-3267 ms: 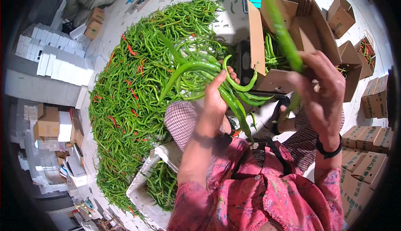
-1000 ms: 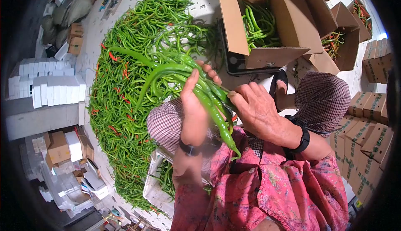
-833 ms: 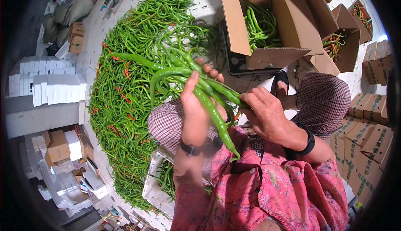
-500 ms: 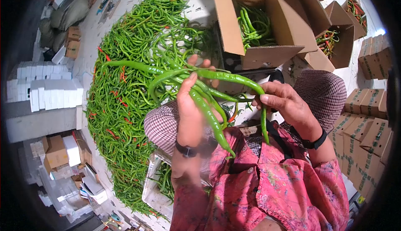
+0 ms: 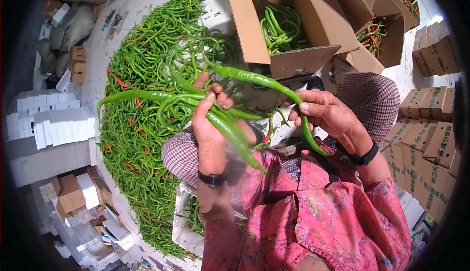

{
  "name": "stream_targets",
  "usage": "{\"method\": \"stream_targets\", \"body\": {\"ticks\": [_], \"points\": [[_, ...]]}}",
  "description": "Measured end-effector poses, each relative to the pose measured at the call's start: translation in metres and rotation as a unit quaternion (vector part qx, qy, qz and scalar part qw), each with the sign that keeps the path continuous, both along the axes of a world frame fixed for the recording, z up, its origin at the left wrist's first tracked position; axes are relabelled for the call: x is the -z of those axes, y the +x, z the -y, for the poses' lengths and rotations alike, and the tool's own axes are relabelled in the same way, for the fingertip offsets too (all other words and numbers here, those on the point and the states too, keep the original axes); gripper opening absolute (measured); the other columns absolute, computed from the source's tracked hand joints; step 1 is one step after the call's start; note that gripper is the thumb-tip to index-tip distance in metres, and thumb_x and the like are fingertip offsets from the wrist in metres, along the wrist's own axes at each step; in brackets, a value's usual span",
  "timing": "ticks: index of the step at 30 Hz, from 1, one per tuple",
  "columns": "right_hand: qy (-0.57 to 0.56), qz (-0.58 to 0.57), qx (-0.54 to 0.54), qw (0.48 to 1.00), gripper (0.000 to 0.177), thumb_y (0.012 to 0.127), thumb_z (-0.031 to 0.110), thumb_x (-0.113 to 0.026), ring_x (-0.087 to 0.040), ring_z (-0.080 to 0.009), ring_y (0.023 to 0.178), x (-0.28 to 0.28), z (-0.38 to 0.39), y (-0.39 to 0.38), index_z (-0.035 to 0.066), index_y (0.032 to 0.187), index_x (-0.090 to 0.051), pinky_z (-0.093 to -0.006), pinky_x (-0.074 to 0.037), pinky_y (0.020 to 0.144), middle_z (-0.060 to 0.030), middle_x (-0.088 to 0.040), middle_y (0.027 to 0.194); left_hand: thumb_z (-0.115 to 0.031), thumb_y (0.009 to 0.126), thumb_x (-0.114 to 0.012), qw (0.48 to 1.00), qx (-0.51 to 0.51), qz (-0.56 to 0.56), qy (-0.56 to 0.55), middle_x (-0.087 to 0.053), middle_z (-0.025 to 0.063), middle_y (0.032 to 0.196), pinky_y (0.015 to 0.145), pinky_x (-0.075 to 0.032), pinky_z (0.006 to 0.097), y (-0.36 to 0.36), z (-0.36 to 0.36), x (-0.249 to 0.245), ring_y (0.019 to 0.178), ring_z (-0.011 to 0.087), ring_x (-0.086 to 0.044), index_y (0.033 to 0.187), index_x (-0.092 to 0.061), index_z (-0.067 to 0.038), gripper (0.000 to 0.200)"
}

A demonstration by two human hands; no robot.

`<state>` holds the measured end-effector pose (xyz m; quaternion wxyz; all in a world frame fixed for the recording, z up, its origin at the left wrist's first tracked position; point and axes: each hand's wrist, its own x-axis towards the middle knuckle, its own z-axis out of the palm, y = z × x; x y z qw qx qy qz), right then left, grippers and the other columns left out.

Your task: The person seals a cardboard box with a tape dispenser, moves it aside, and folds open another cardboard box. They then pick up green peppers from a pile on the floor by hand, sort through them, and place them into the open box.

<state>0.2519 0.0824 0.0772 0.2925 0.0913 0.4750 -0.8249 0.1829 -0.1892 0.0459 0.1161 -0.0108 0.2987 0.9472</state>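
My left hand is closed round a small bunch of long green chili peppers, their ends sticking out on both sides. One long green chili pepper is pinched between the thumb and fingers of my right hand; it is bent, with one end hanging below the hand and the other reaching over toward the left hand. Beneath and beyond the left hand spreads a large heap of green chili peppers with a few red ones in it.
An open cardboard box holding green peppers stands ahead. To its right, another open box contains red and green peppers. Stacked cartons rise at right. A white crate sits by my left arm; white boxes are far left.
My right hand's pepper has come apart from the bunch and now lies above it. My left hand has shifted slightly left with the rest. The view has moved a little too.
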Motion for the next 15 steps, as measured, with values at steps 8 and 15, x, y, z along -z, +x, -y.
{"method": "stream_targets", "body": {"ticks": [8,15], "points": [[-0.011,-0.026,0.047,0.999,0.032,0.095,0.018,-0.056,-0.062,-0.0086,0.080,-0.020,-0.015,-0.023,0.001,0.122,-0.055,-0.0189,-0.046,0.063,-0.0052,-0.066,0.093,-0.007,0.083,-0.058,0.999,0.015,0.013,-0.046,-0.063,0.0147,0.104,0.071,-0.050,0.0323,0.005,-0.009,-0.009,0.080,0.0172,-0.058,0.136,-0.040,-0.005,0.056],[0.159,-0.117,-0.041,0.980,0.030,0.094,0.019,-0.058,-0.056,-0.0044,0.075,-0.029,0.003,-0.015,0.003,0.119,-0.062,-0.0195,-0.044,0.064,0.0029,-0.065,0.085,-0.018,0.086,-0.067,0.999,0.029,0.019,-0.033,-0.061,0.0137,0.112,0.067,-0.048,0.0286,0.003,-0.018,-0.013,0.081,0.0145,-0.056,0.135,-0.044,-0.007,0.055]]}}
